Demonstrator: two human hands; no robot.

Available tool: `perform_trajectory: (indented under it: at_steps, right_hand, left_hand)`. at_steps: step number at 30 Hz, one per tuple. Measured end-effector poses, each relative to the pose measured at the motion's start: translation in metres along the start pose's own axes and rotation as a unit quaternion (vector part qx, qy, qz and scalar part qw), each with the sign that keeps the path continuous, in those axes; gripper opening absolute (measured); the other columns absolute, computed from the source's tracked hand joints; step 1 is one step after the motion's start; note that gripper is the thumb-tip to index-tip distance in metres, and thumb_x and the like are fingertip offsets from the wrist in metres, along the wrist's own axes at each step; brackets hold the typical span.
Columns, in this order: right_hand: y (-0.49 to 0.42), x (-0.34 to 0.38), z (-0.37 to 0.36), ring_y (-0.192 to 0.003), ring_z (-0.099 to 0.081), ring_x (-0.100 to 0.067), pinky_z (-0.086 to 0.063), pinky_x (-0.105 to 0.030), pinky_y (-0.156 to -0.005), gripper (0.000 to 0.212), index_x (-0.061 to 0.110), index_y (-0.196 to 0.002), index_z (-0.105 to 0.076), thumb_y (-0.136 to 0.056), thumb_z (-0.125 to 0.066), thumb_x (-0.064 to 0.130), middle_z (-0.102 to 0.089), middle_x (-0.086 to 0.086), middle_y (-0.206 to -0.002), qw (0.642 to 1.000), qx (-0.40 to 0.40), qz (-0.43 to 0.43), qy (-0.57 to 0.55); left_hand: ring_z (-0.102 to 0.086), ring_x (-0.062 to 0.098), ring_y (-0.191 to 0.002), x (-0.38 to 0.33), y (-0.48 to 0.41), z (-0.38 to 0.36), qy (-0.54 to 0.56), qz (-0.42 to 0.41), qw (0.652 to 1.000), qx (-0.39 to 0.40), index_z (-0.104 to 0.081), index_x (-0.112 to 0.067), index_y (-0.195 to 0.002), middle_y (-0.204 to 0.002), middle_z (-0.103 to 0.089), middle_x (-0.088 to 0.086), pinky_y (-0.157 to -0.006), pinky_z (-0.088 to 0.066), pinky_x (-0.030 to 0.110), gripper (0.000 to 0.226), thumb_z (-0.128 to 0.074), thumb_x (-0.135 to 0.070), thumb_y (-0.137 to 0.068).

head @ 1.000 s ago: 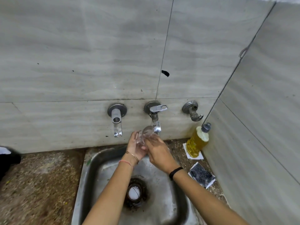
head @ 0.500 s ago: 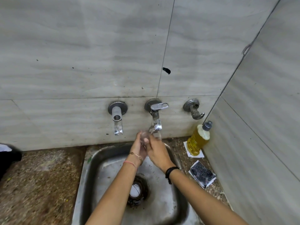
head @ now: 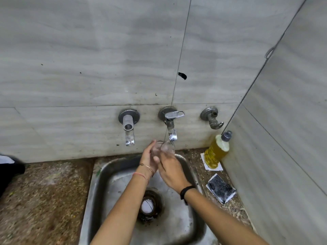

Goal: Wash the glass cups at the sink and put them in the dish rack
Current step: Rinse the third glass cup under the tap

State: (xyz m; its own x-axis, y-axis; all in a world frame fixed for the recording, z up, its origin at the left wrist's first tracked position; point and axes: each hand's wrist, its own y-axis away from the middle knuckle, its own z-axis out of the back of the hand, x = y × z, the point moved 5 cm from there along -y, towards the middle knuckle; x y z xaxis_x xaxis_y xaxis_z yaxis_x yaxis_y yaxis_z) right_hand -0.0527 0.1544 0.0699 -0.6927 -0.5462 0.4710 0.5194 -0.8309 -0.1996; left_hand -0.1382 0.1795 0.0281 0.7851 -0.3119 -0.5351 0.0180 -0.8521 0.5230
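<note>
One clear glass cup (head: pixel 165 147) is held over the far end of the dull steel sink (head: pixel 92 190), just under the spout of the middle chrome lever tap (head: pixel 171 129). The cup is gripped from the left by the left hand (head: pixel 147 160), thumb and fingers round its wall. The right hand (head: pixel 170 171) is closed over its near side, fingers curled on the glass. One plastic bottle of yellow liquid (head: pixel 216 151) and one black-and-white sachet (head: pixel 221 189) are set on the speckled stone table (head: pixel 44 197), right of the sink, the bottle farther.
</note>
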Motion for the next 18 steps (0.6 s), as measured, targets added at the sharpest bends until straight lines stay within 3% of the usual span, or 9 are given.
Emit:
perform_trajectory:
  at_steps: [2,4,5,6,8,10,12,15,18]
  right_hand:
    - [-0.003,0.014,0.001,-0.109,-0.058,-0.033,-0.047,-0.042,-0.095,0.052,0.006,-0.139,-0.039,-0.102,-0.024,0.04,-0.063,-0.02,-0.115,1.0,-0.015,0.011,-0.006]
    - [-0.003,0.012,0.002,-0.116,-0.055,-0.029,-0.038,-0.036,-0.105,0.048,0.002,-0.141,-0.037,-0.1,-0.033,0.028,-0.063,-0.018,-0.119,0.992,-0.067,0.092,0.047]
    - [-0.004,0.006,0.004,-0.117,-0.055,-0.025,-0.037,-0.033,-0.106,0.048,0.005,-0.139,-0.041,-0.1,-0.032,0.031,-0.064,-0.015,-0.12,0.995,-0.072,0.072,0.01]
    - [-0.004,-0.001,0.004,-0.115,-0.057,-0.023,-0.04,-0.033,-0.105,0.047,0.009,-0.136,-0.047,-0.101,-0.03,0.036,-0.065,-0.012,-0.12,0.993,-0.071,-0.003,-0.094]
    - [-0.007,-0.016,-0.005,-0.106,-0.063,-0.02,-0.048,-0.038,-0.098,0.041,0.012,-0.122,-0.06,-0.102,-0.035,0.037,-0.068,-0.008,-0.114,0.93,-0.059,-0.16,-0.325]
    - [-0.015,-0.022,-0.009,-0.101,-0.066,-0.022,-0.049,-0.039,-0.096,0.031,0.009,-0.107,-0.065,-0.102,-0.041,0.028,-0.071,-0.009,-0.107,0.864,-0.073,-0.231,-0.441]
    - [-0.022,-0.028,-0.011,-0.086,-0.068,-0.026,-0.053,-0.036,-0.089,0.035,0.003,-0.096,-0.065,-0.103,-0.038,0.025,-0.071,-0.017,-0.095,0.799,-0.067,-0.283,-0.526]
    - [-0.023,-0.027,-0.014,-0.055,-0.064,-0.016,-0.055,-0.024,-0.06,0.044,0.006,-0.081,-0.061,-0.105,-0.031,0.027,-0.067,-0.009,-0.067,0.733,-0.025,-0.346,-0.585]
    - [-0.02,-0.026,-0.016,-0.055,-0.061,-0.015,-0.049,-0.026,-0.059,0.041,0.01,-0.08,-0.06,-0.103,-0.035,0.033,-0.066,-0.001,-0.06,0.712,0.003,-0.385,-0.587]
  left_hand:
    - [-0.068,0.022,-0.068,0.004,0.002,0.001,0.026,-0.014,1.0,-0.011,-0.07,-0.005,-0.088,-0.08,-0.07,0.011,-0.073,-0.055,0.029,0.035,-0.057,-0.037,-0.086]
    - [-0.066,0.017,-0.057,0.001,0.005,0.0,0.05,-0.028,0.998,-0.02,-0.07,-0.006,-0.083,-0.071,-0.07,0.007,-0.055,-0.054,0.02,0.033,-0.055,-0.034,-0.09]
    - [-0.066,0.017,-0.057,-0.002,0.005,0.0,0.064,-0.041,0.997,-0.02,-0.071,-0.006,-0.078,-0.071,-0.069,0.008,-0.05,-0.054,0.02,0.032,-0.054,-0.03,-0.092]
    - [-0.066,0.019,-0.064,-0.007,0.004,0.001,0.064,-0.059,0.996,-0.031,-0.069,-0.008,-0.079,-0.078,-0.068,0.009,-0.052,-0.055,0.022,0.025,-0.055,-0.023,-0.093]
    - [-0.062,0.022,-0.078,-0.014,0.006,0.002,0.045,-0.101,0.992,-0.057,-0.056,-0.011,-0.092,-0.092,-0.061,0.011,-0.056,-0.057,0.026,0.005,-0.06,-0.011,-0.088]
    - [-0.062,0.022,-0.079,-0.013,0.006,0.008,-0.002,-0.12,0.989,-0.087,-0.049,-0.011,-0.098,-0.096,-0.06,0.011,-0.059,-0.058,0.029,0.022,-0.065,-0.007,-0.084]
    - [-0.062,0.026,-0.084,-0.009,0.011,0.01,-0.053,-0.131,0.984,-0.112,-0.046,-0.009,-0.103,-0.102,-0.06,0.016,-0.076,-0.057,0.041,0.034,-0.071,-0.008,-0.081]
    - [-0.059,0.027,-0.095,-0.005,0.017,0.017,-0.094,-0.159,0.966,-0.182,-0.044,-0.011,-0.101,-0.11,-0.059,0.02,-0.095,-0.048,0.051,0.043,-0.078,-0.012,-0.075]
    - [-0.058,0.026,-0.097,-0.007,0.025,0.016,-0.131,-0.18,0.95,-0.217,-0.041,-0.01,-0.102,-0.113,-0.057,0.017,-0.094,-0.049,0.046,0.048,-0.079,-0.013,-0.073]
